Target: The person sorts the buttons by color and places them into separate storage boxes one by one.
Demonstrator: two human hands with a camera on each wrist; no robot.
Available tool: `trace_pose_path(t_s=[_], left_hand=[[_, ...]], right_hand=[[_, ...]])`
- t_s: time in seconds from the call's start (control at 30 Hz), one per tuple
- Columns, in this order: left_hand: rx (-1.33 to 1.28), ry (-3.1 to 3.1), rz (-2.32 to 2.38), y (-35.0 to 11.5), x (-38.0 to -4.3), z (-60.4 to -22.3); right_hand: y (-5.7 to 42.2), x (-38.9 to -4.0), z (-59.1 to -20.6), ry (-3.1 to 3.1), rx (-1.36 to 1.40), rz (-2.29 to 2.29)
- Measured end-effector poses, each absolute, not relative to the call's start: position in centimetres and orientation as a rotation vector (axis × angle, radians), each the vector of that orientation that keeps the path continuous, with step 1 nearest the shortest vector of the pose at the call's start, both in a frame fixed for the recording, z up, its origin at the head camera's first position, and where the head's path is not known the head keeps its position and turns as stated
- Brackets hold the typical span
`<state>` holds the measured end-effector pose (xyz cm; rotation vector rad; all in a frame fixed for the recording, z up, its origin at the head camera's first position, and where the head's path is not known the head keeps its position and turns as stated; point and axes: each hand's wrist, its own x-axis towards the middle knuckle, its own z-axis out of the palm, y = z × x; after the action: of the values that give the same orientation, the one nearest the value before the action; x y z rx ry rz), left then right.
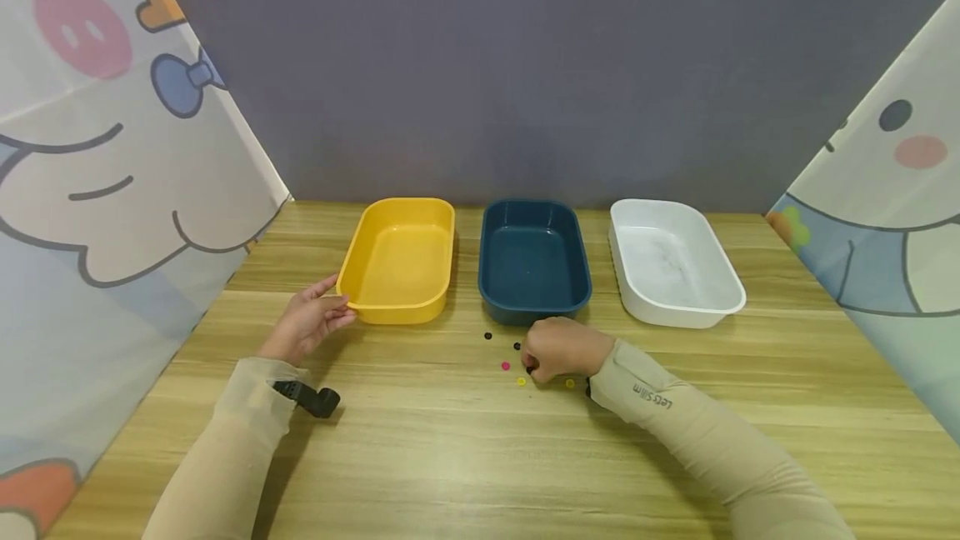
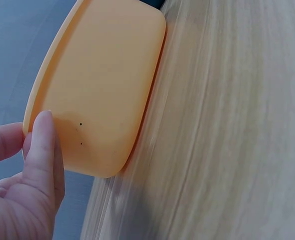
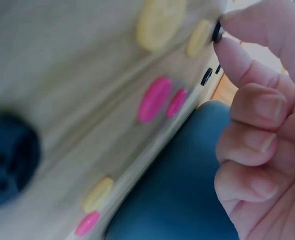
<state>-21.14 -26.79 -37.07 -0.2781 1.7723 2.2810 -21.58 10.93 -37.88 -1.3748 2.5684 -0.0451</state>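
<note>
My left hand pinches the near left corner of the yellow tub between thumb and fingers; the left wrist view shows the thumb on the outside of its wall. In front of the dark blue tub, my right hand is low over the table. Its thumb and index finger pinch a small black button, while the other fingers curl into the palm. Around that hand lie pink buttons, yellow buttons and black buttons. The right hand hides part of the group in the head view.
A white tub stands on the right, in a row with the other two. The wooden table meets a grey wall at the back. Cartoon-printed sheets hang along the left side and right side.
</note>
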Motion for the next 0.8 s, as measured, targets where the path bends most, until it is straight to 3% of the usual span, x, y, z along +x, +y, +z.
trace_pose_path(t_s=[0.8], left_hand=[[-0.278,1.781,2.275,-26.77,-20.80,-37.02]], right_hand=[[10.79,-21.60,-37.12,2.560,-1.481,-0.145]])
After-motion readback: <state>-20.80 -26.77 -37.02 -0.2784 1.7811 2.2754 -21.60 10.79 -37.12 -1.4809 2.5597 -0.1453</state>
